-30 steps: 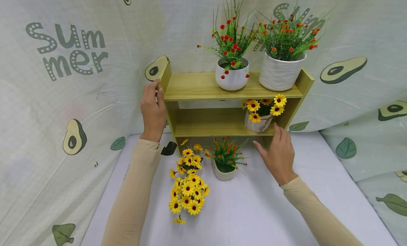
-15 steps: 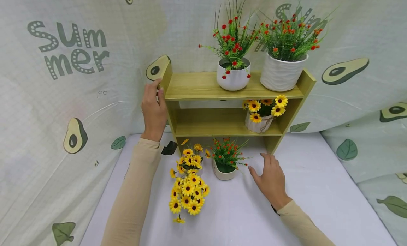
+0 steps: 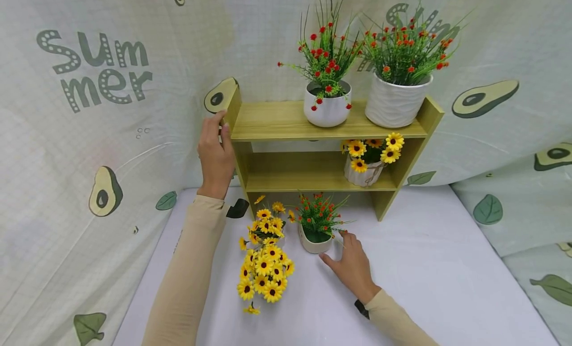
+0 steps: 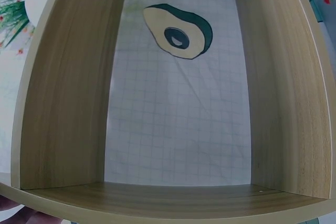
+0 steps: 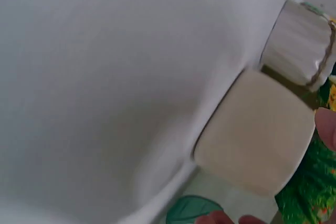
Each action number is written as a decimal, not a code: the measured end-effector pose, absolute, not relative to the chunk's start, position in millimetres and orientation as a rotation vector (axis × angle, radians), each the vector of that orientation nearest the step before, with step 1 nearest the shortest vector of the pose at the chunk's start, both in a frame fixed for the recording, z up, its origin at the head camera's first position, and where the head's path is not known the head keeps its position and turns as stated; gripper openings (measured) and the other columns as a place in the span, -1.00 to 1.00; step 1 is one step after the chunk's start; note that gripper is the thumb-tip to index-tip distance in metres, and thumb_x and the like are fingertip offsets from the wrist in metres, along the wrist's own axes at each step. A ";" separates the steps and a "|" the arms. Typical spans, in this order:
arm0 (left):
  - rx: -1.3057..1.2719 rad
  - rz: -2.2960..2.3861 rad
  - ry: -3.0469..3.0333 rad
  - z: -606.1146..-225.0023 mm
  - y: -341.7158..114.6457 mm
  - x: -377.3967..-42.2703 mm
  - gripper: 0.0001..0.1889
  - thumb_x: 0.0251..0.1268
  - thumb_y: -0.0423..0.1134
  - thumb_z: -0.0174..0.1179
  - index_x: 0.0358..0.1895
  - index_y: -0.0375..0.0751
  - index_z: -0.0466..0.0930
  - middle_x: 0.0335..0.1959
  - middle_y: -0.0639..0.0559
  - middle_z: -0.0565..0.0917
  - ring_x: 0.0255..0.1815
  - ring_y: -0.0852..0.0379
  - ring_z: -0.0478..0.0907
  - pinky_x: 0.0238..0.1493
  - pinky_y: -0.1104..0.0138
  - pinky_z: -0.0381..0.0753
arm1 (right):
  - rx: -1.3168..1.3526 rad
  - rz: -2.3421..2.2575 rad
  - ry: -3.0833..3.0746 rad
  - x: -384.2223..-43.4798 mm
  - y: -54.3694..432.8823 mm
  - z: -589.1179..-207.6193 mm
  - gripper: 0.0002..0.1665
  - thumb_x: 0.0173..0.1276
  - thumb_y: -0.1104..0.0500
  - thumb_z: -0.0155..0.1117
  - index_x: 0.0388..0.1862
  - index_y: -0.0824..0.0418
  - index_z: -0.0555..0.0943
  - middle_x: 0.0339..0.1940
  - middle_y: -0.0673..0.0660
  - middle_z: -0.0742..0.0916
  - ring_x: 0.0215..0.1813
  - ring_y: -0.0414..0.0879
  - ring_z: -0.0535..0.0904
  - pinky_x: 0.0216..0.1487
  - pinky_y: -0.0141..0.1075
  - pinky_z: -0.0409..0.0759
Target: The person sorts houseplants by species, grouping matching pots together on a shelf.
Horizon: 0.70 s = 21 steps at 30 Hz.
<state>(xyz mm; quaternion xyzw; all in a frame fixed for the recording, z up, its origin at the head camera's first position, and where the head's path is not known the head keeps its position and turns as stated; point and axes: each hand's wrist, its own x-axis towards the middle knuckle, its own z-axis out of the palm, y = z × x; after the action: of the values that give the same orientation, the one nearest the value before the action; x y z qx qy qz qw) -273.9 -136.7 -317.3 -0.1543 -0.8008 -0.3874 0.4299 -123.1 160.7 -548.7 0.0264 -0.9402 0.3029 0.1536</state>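
Note:
In the head view my left hand is at the left side panel of a wooden shelf, fingertips right at its outer face. The left wrist view shows its fingertips just beyond the panel, low at the left. My right hand reaches low over the table beside a small cream pot of red-orange flowers, thumb and fingers spread apart. In the right wrist view the cream pot lies between the thumb and the fingertips, with visible space around it.
Yellow sunflowers in two clumps stand left of the cream pot. On the shelf's top board are a round white pot and a ribbed white pot, both with red flowers. A sunflower pot sits on the middle board.
My right hand has moved down and left, from the front of the shelf near the sunflower pot to the right side of the cream pot. The left hand has stayed at the shelf.

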 end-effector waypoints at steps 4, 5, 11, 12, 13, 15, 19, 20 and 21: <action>-0.384 -0.959 -1.996 -317.1 -136.0 -273.7 -0.61 0.78 -0.20 -0.08 0.36 -0.39 0.53 -0.08 -0.37 0.54 -0.15 -0.20 0.45 -0.13 0.13 0.42 | 0.036 0.892 -2.668 -128.2 146.5 -553.3 0.00 0.09 -0.07 0.71 0.26 0.57 0.47 0.11 0.46 0.62 0.11 0.37 0.56 0.06 0.19 0.62; -0.384 -0.958 -1.995 -317.2 -135.8 -273.8 -0.61 0.78 -0.20 -0.08 0.36 -0.39 0.53 -0.07 -0.36 0.54 -0.15 -0.20 0.45 -0.12 0.13 0.43 | 0.025 0.899 -2.665 -129.8 143.7 -554.2 0.01 0.09 -0.08 0.71 0.26 0.57 0.47 0.12 0.46 0.62 0.11 0.37 0.56 0.06 0.20 0.62; -0.385 -0.962 -1.989 -318.1 -135.9 -274.1 -0.60 0.78 -0.19 -0.08 0.36 -0.40 0.53 -0.07 -0.37 0.54 -0.16 -0.20 0.45 -0.14 0.14 0.43 | -0.044 0.971 -2.685 -139.8 131.7 -556.5 0.09 0.13 -0.18 0.67 0.30 0.61 0.45 0.17 0.49 0.61 0.13 0.37 0.55 0.13 0.20 0.58; -0.385 -0.963 -1.990 -318.1 -136.0 -274.1 -0.60 0.78 -0.19 -0.09 0.36 -0.40 0.53 -0.07 -0.37 0.54 -0.16 -0.21 0.45 -0.14 0.14 0.43 | -0.058 0.971 -2.695 -141.3 130.3 -556.8 0.10 0.14 -0.19 0.64 0.31 0.61 0.44 0.18 0.50 0.60 0.14 0.38 0.55 0.14 0.20 0.57; -0.386 -0.964 -1.991 -318.2 -136.1 -274.0 -0.59 0.78 -0.19 -0.09 0.36 -0.40 0.53 -0.07 -0.37 0.54 -0.16 -0.21 0.45 -0.14 0.14 0.43 | -0.071 0.972 -2.704 -142.4 129.1 -556.9 0.11 0.15 -0.21 0.63 0.31 0.62 0.44 0.19 0.51 0.60 0.15 0.38 0.54 0.15 0.20 0.56; -0.386 -0.962 -1.995 -318.2 -136.2 -273.8 -0.59 0.78 -0.19 -0.09 0.37 -0.40 0.52 -0.07 -0.38 0.54 -0.16 -0.22 0.45 -0.14 0.14 0.43 | -0.091 0.953 -2.721 -145.0 126.9 -557.8 0.11 0.16 -0.23 0.60 0.31 0.64 0.45 0.21 0.53 0.60 0.16 0.39 0.54 0.17 0.19 0.55; -0.384 -0.960 -1.997 -317.8 -136.2 -273.3 -0.59 0.78 -0.19 -0.09 0.37 -0.40 0.52 -0.07 -0.38 0.54 -0.16 -0.22 0.45 -0.13 0.14 0.43 | -0.101 0.891 -2.742 -149.1 123.4 -558.1 0.14 0.18 -0.27 0.57 0.30 0.69 0.46 0.23 0.58 0.60 0.17 0.40 0.55 0.19 0.21 0.54; -0.383 -0.958 -1.997 -317.7 -136.2 -273.2 -0.59 0.78 -0.19 -0.09 0.37 -0.40 0.52 -0.07 -0.38 0.54 -0.16 -0.22 0.45 -0.13 0.14 0.43 | -0.101 0.881 -2.742 -150.0 122.7 -558.0 0.16 0.19 -0.27 0.57 0.30 0.70 0.45 0.23 0.59 0.59 0.17 0.41 0.55 0.19 0.21 0.54; -0.384 -0.958 -1.998 -317.6 -136.1 -273.1 -0.59 0.78 -0.19 -0.09 0.37 -0.40 0.52 -0.06 -0.38 0.54 -0.15 -0.22 0.45 -0.13 0.14 0.44 | -0.103 0.875 -2.748 -150.6 122.2 -557.6 0.18 0.19 -0.28 0.56 0.31 0.71 0.44 0.23 0.59 0.59 0.17 0.41 0.54 0.19 0.21 0.54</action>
<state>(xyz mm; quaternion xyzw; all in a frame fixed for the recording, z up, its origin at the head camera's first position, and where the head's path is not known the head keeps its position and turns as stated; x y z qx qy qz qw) -273.1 -136.1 -317.6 -0.1541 -0.8013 -0.3843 0.4319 -150.6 122.2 -557.6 -0.0355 -0.9445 0.3006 0.1278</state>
